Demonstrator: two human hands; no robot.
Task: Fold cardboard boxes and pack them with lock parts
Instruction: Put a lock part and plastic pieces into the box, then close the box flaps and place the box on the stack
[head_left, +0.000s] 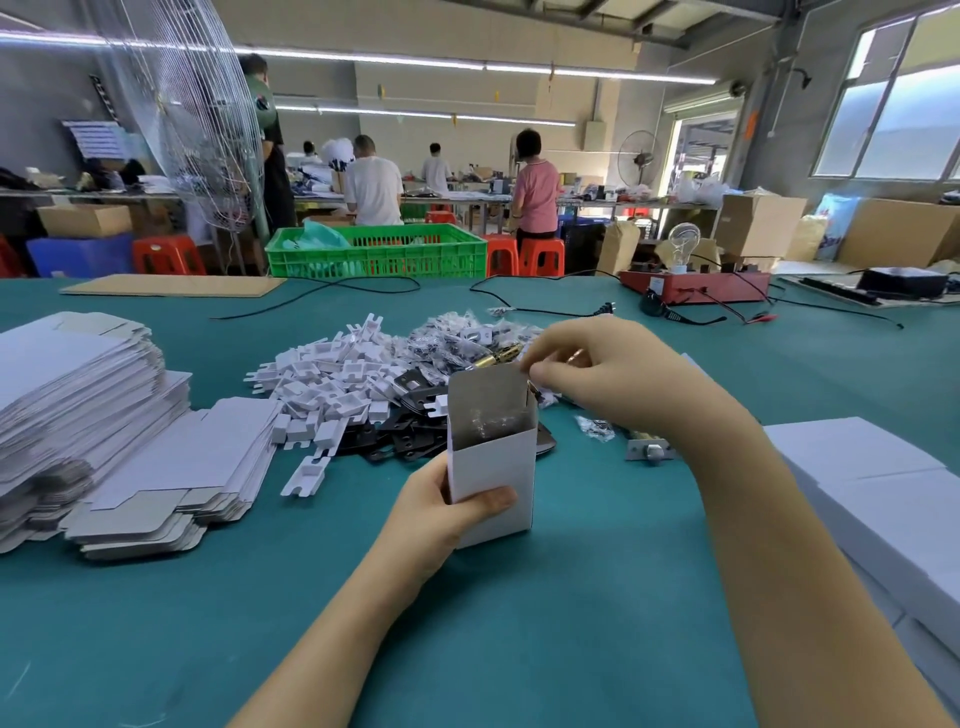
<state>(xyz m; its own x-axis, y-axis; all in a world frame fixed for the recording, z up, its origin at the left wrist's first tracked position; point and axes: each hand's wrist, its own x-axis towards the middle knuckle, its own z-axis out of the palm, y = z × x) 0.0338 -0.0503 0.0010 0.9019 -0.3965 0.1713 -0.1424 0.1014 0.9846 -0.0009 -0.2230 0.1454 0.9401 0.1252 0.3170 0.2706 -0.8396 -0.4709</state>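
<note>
A small white cardboard box stands upright on the green table with its top open. My left hand grips its lower part, thumb across the front. My right hand is at the box's upper right corner, fingers curled and pinching the top flap's edge. A clear bag of small parts shows inside the box. Behind it lie white plastic inserts, black metal plates and bagged screws. A brass lock part peeks out just behind the box.
Stacks of flat white box blanks fill the left. White folded boxes sit at the right edge. A metal latch and a small parts bag lie right of the box. Cables, a red tester and a green crate stand farther back.
</note>
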